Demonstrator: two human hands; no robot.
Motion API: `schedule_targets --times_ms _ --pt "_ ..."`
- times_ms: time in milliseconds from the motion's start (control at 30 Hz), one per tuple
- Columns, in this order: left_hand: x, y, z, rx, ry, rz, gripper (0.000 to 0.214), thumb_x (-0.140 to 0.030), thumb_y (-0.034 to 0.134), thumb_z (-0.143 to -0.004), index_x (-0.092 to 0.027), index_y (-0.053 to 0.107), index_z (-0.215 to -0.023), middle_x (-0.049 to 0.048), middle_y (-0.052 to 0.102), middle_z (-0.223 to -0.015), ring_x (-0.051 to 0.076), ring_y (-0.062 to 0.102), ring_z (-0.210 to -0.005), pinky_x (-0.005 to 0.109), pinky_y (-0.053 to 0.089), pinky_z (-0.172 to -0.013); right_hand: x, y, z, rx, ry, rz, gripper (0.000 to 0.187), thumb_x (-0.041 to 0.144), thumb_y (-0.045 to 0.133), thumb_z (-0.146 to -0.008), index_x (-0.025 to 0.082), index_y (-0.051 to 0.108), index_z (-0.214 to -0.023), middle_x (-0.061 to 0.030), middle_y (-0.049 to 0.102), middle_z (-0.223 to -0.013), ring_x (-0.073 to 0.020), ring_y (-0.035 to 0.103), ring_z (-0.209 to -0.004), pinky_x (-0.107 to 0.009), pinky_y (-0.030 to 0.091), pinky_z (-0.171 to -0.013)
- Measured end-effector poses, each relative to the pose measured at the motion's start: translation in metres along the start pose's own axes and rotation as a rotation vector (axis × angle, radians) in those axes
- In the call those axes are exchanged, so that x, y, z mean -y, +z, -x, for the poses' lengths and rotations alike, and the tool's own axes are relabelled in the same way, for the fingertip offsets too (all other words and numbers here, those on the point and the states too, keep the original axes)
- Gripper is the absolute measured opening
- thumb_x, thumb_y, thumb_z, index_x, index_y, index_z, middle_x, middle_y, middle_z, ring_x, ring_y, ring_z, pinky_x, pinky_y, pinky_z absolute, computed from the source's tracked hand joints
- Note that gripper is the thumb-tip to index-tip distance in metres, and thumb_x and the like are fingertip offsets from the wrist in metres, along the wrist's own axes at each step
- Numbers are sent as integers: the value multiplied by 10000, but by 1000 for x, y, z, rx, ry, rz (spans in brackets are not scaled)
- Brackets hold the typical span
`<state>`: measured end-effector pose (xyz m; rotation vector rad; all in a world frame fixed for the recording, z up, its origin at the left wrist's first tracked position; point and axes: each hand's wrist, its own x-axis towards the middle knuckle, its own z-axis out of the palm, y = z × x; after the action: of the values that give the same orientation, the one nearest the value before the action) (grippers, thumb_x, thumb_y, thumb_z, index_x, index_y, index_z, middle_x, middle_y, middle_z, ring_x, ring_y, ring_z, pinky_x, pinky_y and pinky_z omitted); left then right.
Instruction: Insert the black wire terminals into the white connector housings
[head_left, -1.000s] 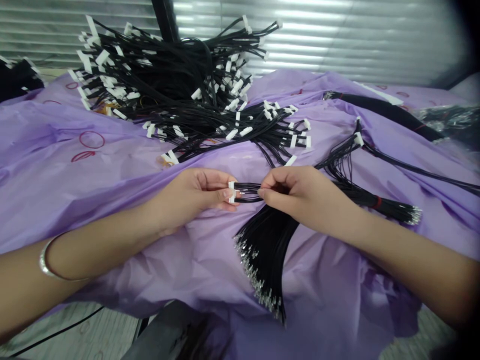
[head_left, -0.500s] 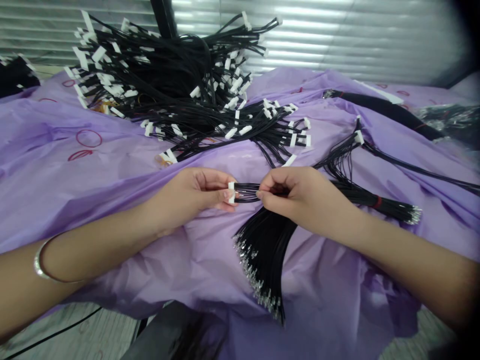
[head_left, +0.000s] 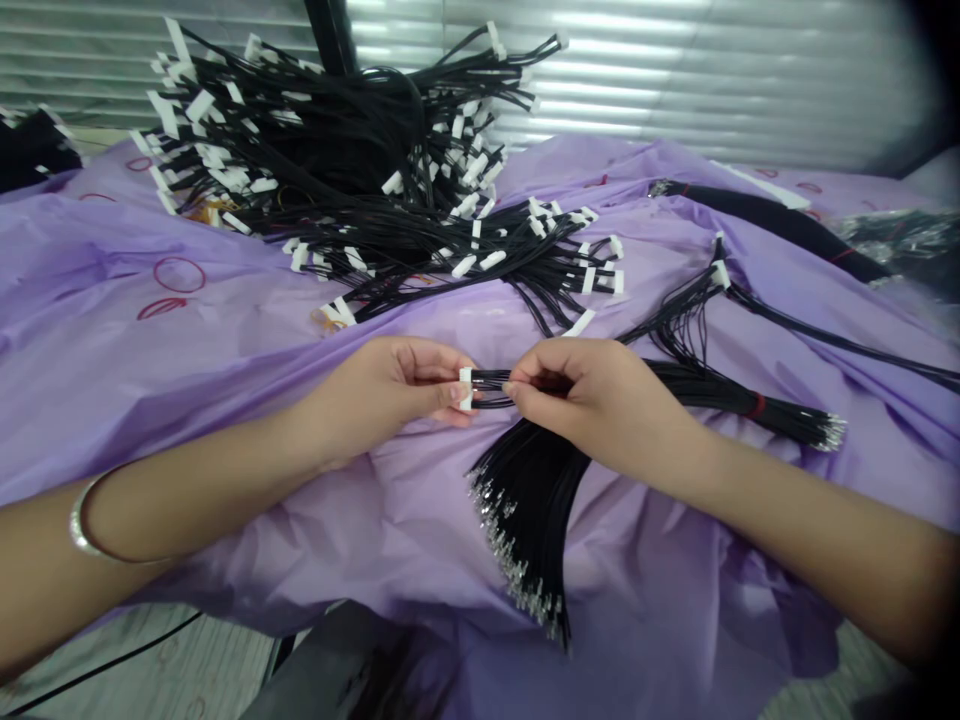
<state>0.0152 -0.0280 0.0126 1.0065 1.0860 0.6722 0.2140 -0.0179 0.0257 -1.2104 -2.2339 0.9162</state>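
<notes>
At the far left edge of my distant view, a dark bundle (head_left: pixel 34 150) with white ends lay behind the purple sheet (head_left: pixel 390 520). Nearer to me, a silver bangle (head_left: pixel 82 532) circled the person's left forearm, and to its right two red rubber bands (head_left: pixel 178 274) lay flat on the sheet. Farther back I saw a big tangled pile of black cables (head_left: pixel 345 130), white plugs sticking out on both sides. In front of that heap, at the middle of my picture, the left hand (head_left: pixel 420 385) pinched a white plug (head_left: pixel 466 388) between thumb and fingers, the plug standing crosswise with black wires (head_left: pixel 491 377) running from it to the right. Just below those, a fan of loose wires (head_left: pixel 540 500) spread its metal tips toward me. Above the fan, the right hand (head_left: pixel 577 385) had thumb and forefinger closed together on a thin wire close to the plug; whether the wire's tip sat inside was too small for me to tell. Beyond that hand rested a bunch of wires (head_left: pixel 791 420) tied with a red band, then a long black bundle (head_left: pixel 787 228) and, farthest right, a clear plastic bag (head_left: pixel 904 240).
</notes>
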Motion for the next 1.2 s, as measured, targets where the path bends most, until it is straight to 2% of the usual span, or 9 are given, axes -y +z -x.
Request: schedule_targets --times_ms 267,533,900,1200 --pt "0 1 -2 -29 -15 27 127 -140 704 -688 -163 698 -813 14 709 -781 126 670 -730 261 558 -739 -1 2 0 -46 -85 57 118 92 588 -762 154 586 -661 39 552 -608 -73 469 -528 -202 335 -524" --pt "1 0 -3 6 13 25 102 -131 682 -709 -175 714 -795 -3 697 -757 101 658 -718 229 556 -729 -2 5 0 -76 -112 34 102 89 604 -779 140 616 -691 34 562 -626 -69 473 -553 -196 342 -535" --pt "4 0 -2 36 47 -3 138 -150 696 -705 -203 733 -827 -2 715 -771 125 677 -763 246 565 -730 -2 12 1 -108 -174 -26 123 64 590 -787 129 613 -684 19 564 -657 -72 488 -608 -185 355 -571" --pt "4 -2 -3 29 -9 -4 176 -176 727 -688 -174 720 -865 -14 718 -789 128 676 -797 239 558 -749 -7 19 -2 -115 -215 -17 108 46 596 -780 104 604 -689 16 548 -652 -65 481 -601 -179 358 -567"
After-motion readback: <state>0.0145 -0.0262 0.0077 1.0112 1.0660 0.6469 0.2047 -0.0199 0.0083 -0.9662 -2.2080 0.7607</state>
